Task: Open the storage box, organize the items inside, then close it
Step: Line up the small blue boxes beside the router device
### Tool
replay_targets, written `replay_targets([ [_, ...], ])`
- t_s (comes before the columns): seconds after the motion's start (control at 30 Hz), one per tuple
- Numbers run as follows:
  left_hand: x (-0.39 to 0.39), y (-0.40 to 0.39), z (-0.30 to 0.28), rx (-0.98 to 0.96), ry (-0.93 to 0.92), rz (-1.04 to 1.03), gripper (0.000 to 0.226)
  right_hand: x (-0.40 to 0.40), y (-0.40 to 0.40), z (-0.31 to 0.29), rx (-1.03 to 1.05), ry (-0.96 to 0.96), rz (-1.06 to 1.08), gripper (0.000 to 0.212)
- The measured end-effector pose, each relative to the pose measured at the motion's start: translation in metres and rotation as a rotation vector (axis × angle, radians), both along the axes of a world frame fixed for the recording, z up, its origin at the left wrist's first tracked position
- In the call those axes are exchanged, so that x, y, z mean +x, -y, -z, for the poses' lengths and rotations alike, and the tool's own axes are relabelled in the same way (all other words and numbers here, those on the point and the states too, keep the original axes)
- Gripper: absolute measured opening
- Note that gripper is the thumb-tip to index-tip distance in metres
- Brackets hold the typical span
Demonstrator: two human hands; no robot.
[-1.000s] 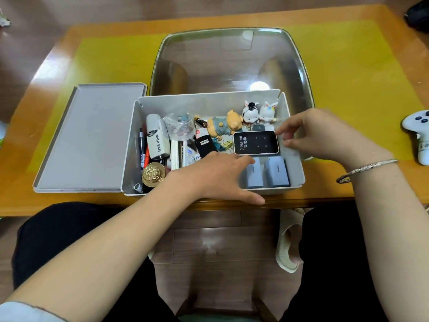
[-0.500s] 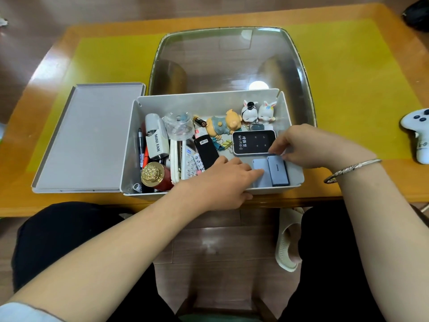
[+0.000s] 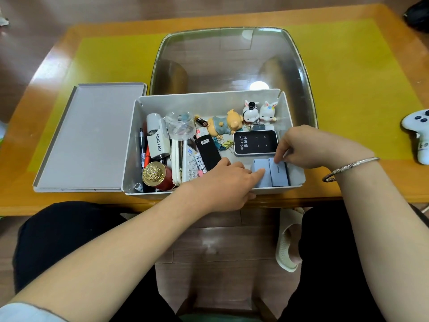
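Observation:
The open grey storage box [image 3: 209, 99] sits at the table's near edge, its lid [image 3: 92, 135] lying flat to the left. In the box's near right corner two small blue-grey boxes [image 3: 270, 175] lie side by side, touching. My left hand [image 3: 222, 182] rests over the front rim with its index finger pressed on the left blue-grey box. My right hand [image 3: 301, 147] reaches in from the right, thumb and fingertips pinching the far end of the right one. A black Wi-Fi device [image 3: 255, 142] lies just behind them.
Inside are also a mini fan [image 3: 157, 140], a clear cup [image 3: 181, 126], a black remote [image 3: 207, 153], a gold-capped red jar [image 3: 155, 175], a pig figurine [image 3: 222, 125] and two rabbit figurines [image 3: 260, 111]. A glass tray [image 3: 232, 54] stands behind; a white game controller [image 3: 417, 133] lies right.
My right hand dropped from the Wi-Fi device to the blue-grey boxes. The two boxes, apart before, have been pushed together. My left hand slid back toward the front rim.

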State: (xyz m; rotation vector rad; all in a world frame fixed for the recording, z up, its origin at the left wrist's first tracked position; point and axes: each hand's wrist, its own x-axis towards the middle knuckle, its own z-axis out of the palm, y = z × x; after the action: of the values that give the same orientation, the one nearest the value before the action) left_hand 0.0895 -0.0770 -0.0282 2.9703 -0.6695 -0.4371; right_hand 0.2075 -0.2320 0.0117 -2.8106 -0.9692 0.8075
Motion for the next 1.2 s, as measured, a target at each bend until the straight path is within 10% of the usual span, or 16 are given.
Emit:
replay_targets([
  [0.43,0.003,-0.011,-0.020,-0.090,0.213,-0.211,0.062,0.010,0.002,-0.003,0.496,0.406,0.276,0.040],
  [0.63,0.009,-0.051,-0.026,-0.036,0.356,-0.482,0.034,0.013,0.003,0.014,0.140,0.222,0.364,0.031],
  [1.2,0.011,-0.105,-0.043,-0.139,0.422,-0.752,0.032,0.036,0.003,0.024,0.271,0.470,0.509,0.015],
])
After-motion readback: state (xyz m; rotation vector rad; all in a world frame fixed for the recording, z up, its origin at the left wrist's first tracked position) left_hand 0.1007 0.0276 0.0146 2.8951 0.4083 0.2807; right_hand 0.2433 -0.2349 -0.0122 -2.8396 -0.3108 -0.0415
